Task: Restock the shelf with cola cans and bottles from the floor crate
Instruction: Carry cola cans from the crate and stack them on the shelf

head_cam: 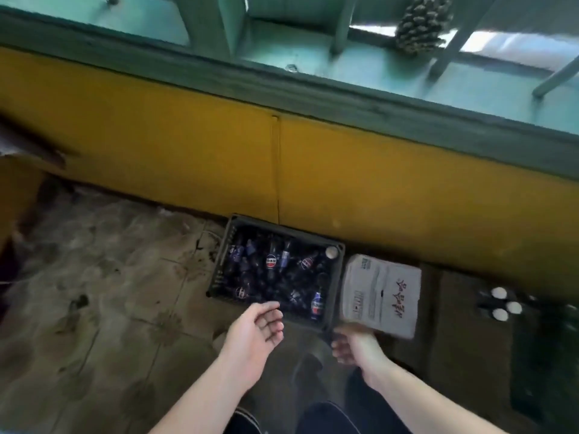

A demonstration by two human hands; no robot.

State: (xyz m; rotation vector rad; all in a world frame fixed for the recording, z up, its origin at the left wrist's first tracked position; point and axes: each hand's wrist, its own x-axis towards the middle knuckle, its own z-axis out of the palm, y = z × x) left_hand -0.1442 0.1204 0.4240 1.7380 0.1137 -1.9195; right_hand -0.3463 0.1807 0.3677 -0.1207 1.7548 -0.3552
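A dark plastic crate (335,255) sits on the floor against the yellow base of the shelf unit. Inside it lie several cola bottles (271,261) with red, white and blue labels, and a can (331,252) stands in the far right corner. My left hand (255,335) hovers open, palm up, at the crate's near edge and holds nothing. My right hand (352,344) is at the crate's near right corner, fingers curled round the near edge of a white carton (380,292) lying beside the crate.
The green shelf ledge (313,89) runs across the top above the yellow panel (188,145), with a pine cone (421,25) on it. A brown box (463,324) and white-capped bottles (504,305) stand right of the carton. Stained floor tiles (109,292) spread to the left.
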